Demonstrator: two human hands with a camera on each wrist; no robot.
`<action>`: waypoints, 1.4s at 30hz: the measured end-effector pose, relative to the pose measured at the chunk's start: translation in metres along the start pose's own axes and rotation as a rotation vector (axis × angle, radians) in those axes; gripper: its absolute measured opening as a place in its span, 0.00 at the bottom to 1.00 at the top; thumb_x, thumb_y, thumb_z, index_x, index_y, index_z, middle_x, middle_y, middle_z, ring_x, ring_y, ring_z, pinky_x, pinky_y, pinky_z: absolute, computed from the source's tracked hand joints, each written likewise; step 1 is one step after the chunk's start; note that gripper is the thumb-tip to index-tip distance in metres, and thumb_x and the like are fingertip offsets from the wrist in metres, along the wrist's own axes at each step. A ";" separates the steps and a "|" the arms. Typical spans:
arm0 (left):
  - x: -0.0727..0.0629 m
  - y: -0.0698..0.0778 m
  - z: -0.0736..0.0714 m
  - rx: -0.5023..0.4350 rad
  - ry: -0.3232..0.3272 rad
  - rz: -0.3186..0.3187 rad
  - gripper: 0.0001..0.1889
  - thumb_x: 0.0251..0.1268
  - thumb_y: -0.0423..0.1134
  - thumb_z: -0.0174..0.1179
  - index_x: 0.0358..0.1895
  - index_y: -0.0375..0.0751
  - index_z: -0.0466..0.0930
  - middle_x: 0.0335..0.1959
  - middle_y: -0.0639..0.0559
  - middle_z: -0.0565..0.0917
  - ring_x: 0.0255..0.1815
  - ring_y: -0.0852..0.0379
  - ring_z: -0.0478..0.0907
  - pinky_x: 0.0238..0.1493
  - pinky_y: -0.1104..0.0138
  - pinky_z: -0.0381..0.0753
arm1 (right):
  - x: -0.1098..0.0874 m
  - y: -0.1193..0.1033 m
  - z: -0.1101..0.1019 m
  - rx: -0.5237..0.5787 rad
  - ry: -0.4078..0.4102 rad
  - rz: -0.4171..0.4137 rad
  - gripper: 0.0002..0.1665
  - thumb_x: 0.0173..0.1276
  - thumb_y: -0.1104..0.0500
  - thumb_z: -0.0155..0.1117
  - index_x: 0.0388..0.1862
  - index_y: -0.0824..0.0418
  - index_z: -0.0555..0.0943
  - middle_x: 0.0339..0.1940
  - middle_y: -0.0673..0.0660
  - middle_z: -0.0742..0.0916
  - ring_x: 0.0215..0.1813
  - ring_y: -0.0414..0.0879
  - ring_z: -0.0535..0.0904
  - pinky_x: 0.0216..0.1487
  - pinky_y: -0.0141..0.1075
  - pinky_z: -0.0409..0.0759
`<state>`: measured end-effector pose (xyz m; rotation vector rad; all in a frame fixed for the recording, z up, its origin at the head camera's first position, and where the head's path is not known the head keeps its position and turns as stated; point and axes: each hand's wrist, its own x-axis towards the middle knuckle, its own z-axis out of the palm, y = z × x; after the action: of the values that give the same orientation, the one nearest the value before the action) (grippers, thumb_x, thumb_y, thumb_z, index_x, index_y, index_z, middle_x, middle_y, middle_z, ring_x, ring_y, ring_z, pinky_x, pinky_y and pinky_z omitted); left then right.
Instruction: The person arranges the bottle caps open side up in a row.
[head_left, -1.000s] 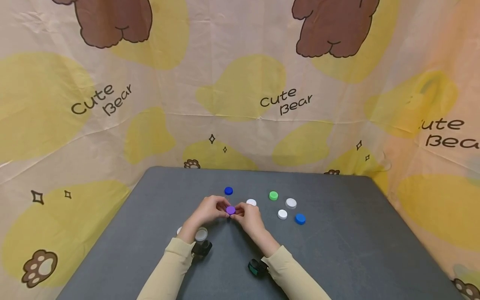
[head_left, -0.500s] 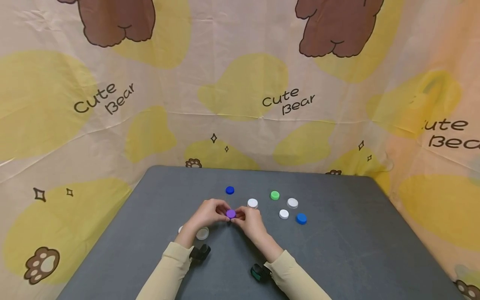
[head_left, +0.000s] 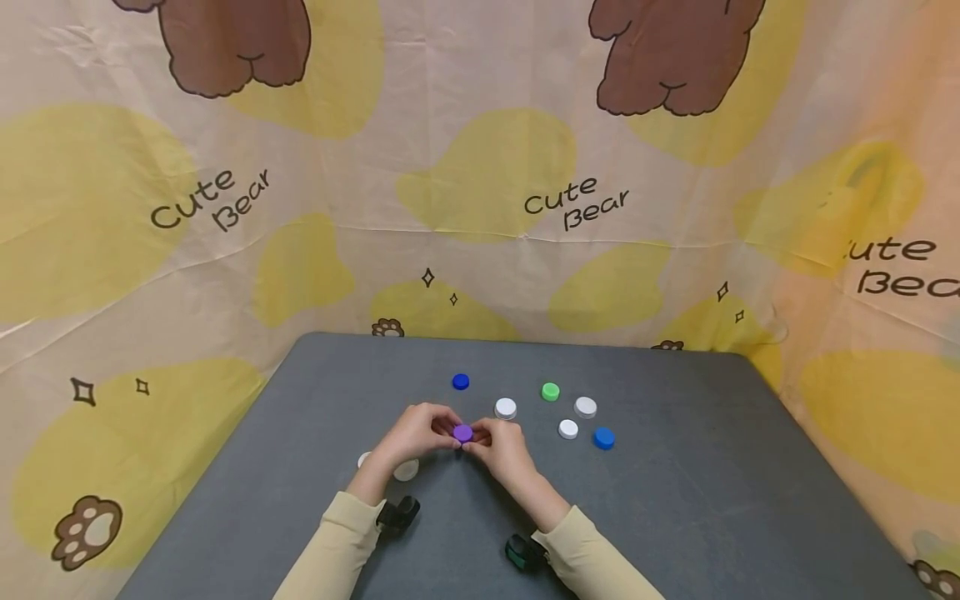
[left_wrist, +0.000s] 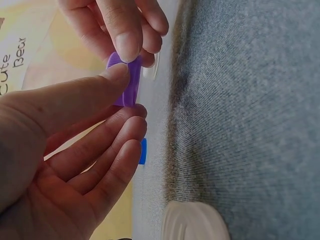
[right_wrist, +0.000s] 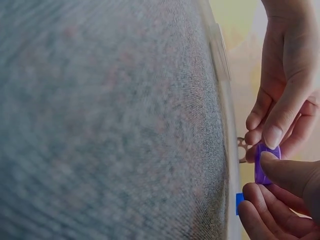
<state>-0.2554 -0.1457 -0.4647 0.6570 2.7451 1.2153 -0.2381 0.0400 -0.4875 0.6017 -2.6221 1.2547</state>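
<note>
Both hands pinch one purple bottle cap [head_left: 462, 433] between thumbs and fingertips, over the middle of the table. My left hand [head_left: 422, 431] holds its left side and my right hand [head_left: 504, 450] its right side. In the left wrist view the purple cap [left_wrist: 132, 85] stands on edge in the picture, with a ridged side, and appears raised off the cloth. Seen from the right wrist, thumbs of both hands press the same cap [right_wrist: 261, 167]. Just beyond the right hand lies a white cap [head_left: 506, 407]. Near the left wrist lie a translucent cap [head_left: 406, 470] and a partly hidden white cap [head_left: 364, 460].
On the grey table [head_left: 675, 517] lie a dark blue cap [head_left: 461, 382] at the back, a green cap [head_left: 551, 392], a whitish cap [head_left: 586, 407], a small white cap [head_left: 568, 429] and a blue cap [head_left: 603, 438] to the right. A printed curtain [head_left: 480, 183] hangs behind.
Both hands have drawn the purple cap slightly toward the person, uncovering more of the white cap behind the right hand. Their pinch on it stays; the loose caps lie as before.
</note>
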 end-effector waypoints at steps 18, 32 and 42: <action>-0.011 -0.004 0.003 -0.010 0.007 -0.006 0.11 0.54 0.40 0.70 0.40 0.42 0.85 0.31 0.55 0.85 0.31 0.62 0.80 0.33 0.70 0.79 | -0.006 -0.003 0.002 0.054 -0.009 -0.002 0.13 0.56 0.62 0.72 0.39 0.66 0.84 0.30 0.57 0.88 0.31 0.41 0.85 0.31 0.25 0.79; -0.016 -0.003 0.003 -0.045 0.037 0.019 0.11 0.55 0.42 0.69 0.40 0.42 0.85 0.32 0.54 0.85 0.32 0.61 0.81 0.34 0.71 0.79 | -0.008 -0.007 0.001 0.021 0.000 0.011 0.12 0.57 0.61 0.71 0.39 0.65 0.84 0.30 0.55 0.88 0.31 0.40 0.84 0.32 0.26 0.79; -0.018 -0.004 0.003 -0.036 0.059 0.013 0.10 0.58 0.44 0.66 0.39 0.43 0.86 0.32 0.54 0.86 0.32 0.62 0.80 0.33 0.72 0.78 | -0.007 -0.003 0.002 0.016 0.006 -0.031 0.12 0.61 0.59 0.68 0.43 0.62 0.83 0.33 0.55 0.89 0.34 0.42 0.85 0.34 0.28 0.80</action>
<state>-0.2398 -0.1534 -0.4711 0.6464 2.7633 1.3035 -0.2306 0.0384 -0.4887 0.6373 -2.5898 1.2681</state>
